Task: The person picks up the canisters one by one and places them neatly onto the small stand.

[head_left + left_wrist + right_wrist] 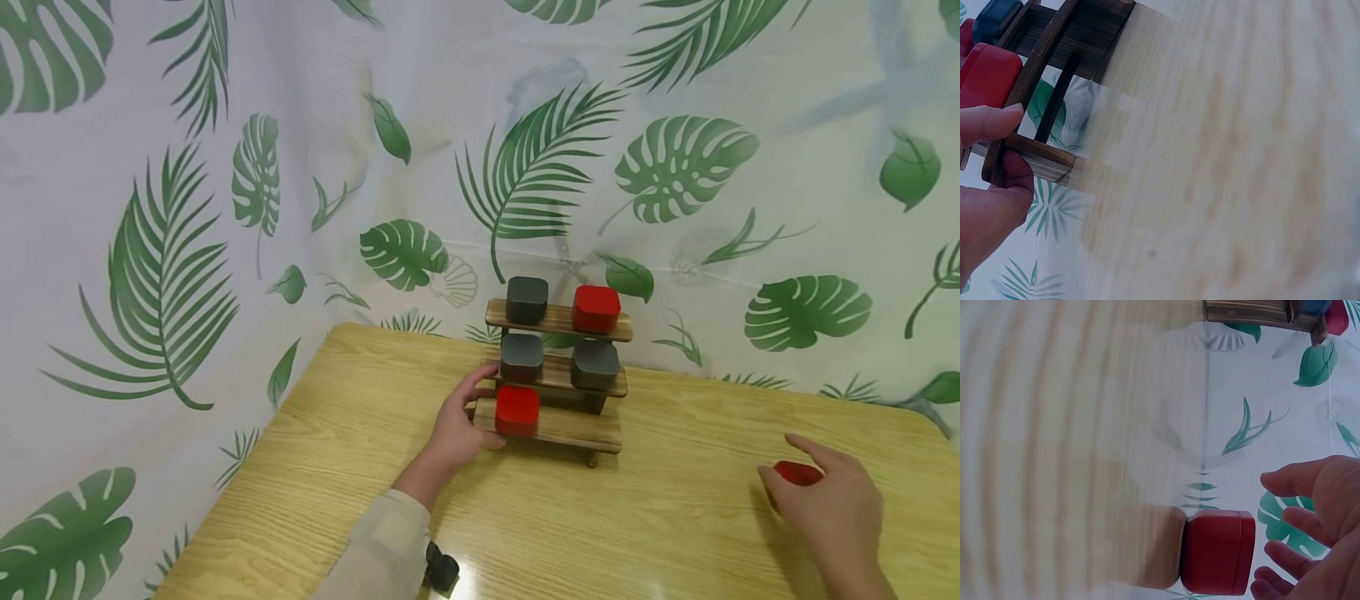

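Note:
My left hand (459, 425) grips the left end of a three-tier wooden display stand (577, 429). In the left wrist view its thumb lies on the edge of a shelf, with a finger curled underneath. A red rounded box (517, 411) sits at the left of the lowest shelf, beside that hand. My right hand (836, 500) is over the right side of the table, next to another red rounded box (1217, 553). The right wrist view shows that box standing on the table, with a gap between it and the loosely bent fingers.
Two dark grey boxes (522, 358) occupy the middle shelf. A dark grey box (527, 300) and a red box (596, 309) stand on the top one. A small black object (442, 571) lies by the left sleeve. Leaf-printed cloth (300, 150) hangs behind the wooden table (675, 517).

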Action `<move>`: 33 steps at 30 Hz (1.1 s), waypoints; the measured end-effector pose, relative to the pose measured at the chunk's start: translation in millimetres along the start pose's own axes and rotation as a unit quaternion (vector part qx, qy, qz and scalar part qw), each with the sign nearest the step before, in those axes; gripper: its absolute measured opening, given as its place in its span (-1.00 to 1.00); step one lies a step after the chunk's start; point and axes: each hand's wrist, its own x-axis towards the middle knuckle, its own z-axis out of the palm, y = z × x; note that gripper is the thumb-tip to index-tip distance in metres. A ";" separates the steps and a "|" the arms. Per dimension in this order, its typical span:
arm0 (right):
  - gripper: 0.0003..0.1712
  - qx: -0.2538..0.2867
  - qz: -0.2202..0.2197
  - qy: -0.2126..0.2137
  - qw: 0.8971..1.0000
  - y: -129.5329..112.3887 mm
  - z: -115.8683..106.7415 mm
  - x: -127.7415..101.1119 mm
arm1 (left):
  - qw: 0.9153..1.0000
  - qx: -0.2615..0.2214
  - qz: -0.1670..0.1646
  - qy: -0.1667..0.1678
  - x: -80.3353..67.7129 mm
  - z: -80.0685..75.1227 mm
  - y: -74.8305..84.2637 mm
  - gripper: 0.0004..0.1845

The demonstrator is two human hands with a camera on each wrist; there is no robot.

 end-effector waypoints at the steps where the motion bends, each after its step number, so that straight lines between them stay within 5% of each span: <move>1: -0.25 -0.002 0.002 -0.002 1.000 0.8 -0.2 1.2 | 1.000 0.000 0.000 0.000 0.4 0.0 -0.1 0.17; 33: -0.06 -0.018 0.066 -0.126 0.990 23.6 -6.8 10.3 | 1.000 0.005 -0.007 0.000 -0.5 -0.1 2.1 0.16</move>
